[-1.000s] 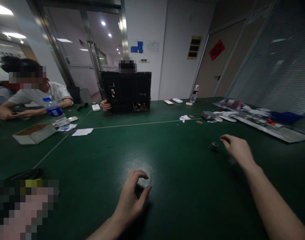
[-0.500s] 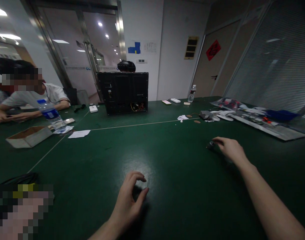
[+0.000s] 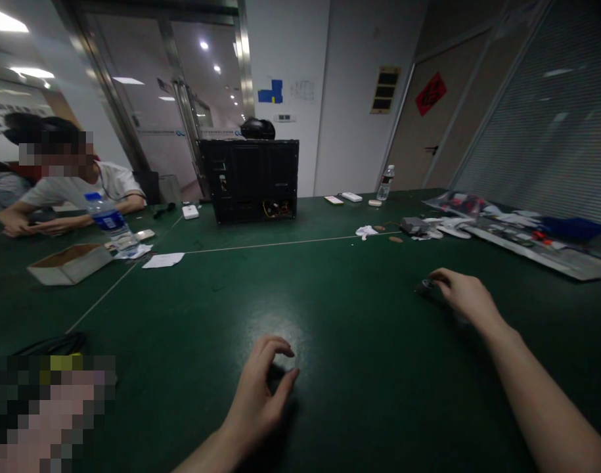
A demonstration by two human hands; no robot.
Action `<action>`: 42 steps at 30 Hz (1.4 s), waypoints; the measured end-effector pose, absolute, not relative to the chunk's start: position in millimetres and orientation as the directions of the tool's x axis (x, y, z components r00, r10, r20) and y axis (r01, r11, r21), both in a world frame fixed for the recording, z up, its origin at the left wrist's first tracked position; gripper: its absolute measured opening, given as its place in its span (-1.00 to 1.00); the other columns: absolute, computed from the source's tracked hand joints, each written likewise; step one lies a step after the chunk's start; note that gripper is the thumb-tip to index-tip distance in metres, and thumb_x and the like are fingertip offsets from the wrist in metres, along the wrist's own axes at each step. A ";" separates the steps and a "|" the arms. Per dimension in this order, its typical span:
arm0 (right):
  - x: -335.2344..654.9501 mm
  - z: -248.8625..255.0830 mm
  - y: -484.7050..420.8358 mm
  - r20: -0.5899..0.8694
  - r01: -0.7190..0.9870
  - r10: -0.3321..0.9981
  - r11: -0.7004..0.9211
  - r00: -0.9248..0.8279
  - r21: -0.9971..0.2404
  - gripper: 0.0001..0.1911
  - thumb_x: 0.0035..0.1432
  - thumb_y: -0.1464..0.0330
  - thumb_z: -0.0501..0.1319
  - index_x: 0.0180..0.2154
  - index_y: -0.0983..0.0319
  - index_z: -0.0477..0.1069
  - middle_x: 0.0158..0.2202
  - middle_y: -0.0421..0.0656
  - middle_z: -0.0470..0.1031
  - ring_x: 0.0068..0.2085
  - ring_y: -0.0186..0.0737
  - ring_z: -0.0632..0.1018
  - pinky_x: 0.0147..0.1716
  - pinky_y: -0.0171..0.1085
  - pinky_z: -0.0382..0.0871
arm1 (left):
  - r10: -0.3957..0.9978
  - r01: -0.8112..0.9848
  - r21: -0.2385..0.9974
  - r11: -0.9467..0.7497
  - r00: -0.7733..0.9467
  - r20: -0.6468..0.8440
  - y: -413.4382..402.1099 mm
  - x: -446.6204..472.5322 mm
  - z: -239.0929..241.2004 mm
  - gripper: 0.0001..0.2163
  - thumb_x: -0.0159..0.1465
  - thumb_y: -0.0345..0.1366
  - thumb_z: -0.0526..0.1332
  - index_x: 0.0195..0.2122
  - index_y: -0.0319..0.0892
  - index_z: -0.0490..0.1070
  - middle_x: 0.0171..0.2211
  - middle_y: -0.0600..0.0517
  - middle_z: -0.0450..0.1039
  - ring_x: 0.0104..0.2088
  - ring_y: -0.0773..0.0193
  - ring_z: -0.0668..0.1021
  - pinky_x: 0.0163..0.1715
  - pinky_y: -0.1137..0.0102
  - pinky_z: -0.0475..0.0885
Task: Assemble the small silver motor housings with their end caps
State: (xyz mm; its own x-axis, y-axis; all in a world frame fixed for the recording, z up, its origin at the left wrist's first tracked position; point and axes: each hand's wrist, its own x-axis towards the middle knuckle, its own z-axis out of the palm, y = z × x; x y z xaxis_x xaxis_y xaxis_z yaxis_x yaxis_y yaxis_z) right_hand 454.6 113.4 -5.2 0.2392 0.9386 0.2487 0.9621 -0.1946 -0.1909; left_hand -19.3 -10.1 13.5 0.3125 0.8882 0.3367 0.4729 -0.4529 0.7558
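Observation:
On the right of the green table [image 3: 330, 315], my right hand [image 3: 462, 295] has its thumb and fingers closed at the near end of a small dark cylinder [image 3: 422, 287]. A pale ring shows on the cylinder, which is at or just above the tabletop; its exact kind is too small to make out. Lower in the middle, my left hand [image 3: 263, 384] rests by the table surface, fingers curved and thumb apart, with nothing between them.
A black panel-like case [image 3: 251, 180] with exposed wires stands at the back. To the left are an open box [image 3: 68, 266], a water bottle [image 3: 110, 223], paper [image 3: 163, 260] and a seated person [image 3: 78, 190]. Crumpled tissue [image 3: 366, 232] and a cluttered board [image 3: 541, 249] lie at right.
The whole view has shifted slightly, so the scene sits further right. Both hands keep nearly the same pose, and the small dark cylinder stays at my right fingertips.

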 end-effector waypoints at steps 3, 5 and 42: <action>453.5 -4.4 112.9 0.246 0.962 0.939 -0.197 0.241 -0.191 -0.67 0.16 0.31 0.04 -0.10 0.21 0.46 -0.19 0.01 0.56 -0.24 0.03 0.54 -0.40 -0.19 0.33 | 0.888 0.474 0.756 -0.452 0.318 0.332 -9.9 -19.4 13.2 -0.86 0.23 -0.46 0.15 -0.21 -0.12 0.31 -0.17 -0.06 0.37 -0.12 0.09 0.45 -0.10 0.20 0.39; 452.4 -3.3 112.5 0.242 0.961 0.940 -0.197 0.241 -0.191 -0.67 0.15 0.32 0.04 -0.11 0.20 0.46 -0.18 0.00 0.56 -0.25 0.01 0.54 -0.39 -0.20 0.33 | 0.887 0.472 0.756 -0.453 0.323 0.330 -9.6 -19.5 13.2 -0.87 0.23 -0.45 0.15 -0.21 -0.12 0.30 -0.17 -0.06 0.37 -0.12 0.10 0.45 -0.10 0.21 0.38; 474.2 7.9 99.6 -0.171 0.869 0.878 -0.471 0.446 -0.153 -0.64 -0.15 0.44 0.31 -0.20 0.31 0.44 -0.26 0.12 0.53 -0.32 0.08 0.59 -0.48 -0.17 0.48 | 0.883 0.478 0.746 -0.463 0.325 0.340 -8.9 -18.2 15.7 -0.88 0.23 -0.45 0.14 -0.22 -0.13 0.31 -0.20 -0.04 0.38 -0.14 0.11 0.46 -0.13 0.24 0.39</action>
State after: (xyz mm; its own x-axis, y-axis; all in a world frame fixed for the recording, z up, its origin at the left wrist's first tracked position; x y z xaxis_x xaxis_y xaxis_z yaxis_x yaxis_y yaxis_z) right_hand 474.2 99.6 7.9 0.4464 0.8783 -0.1712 0.8687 -0.4713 -0.1527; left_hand -18.2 -8.9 15.7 0.3246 0.8827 0.3398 0.4785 -0.4632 0.7460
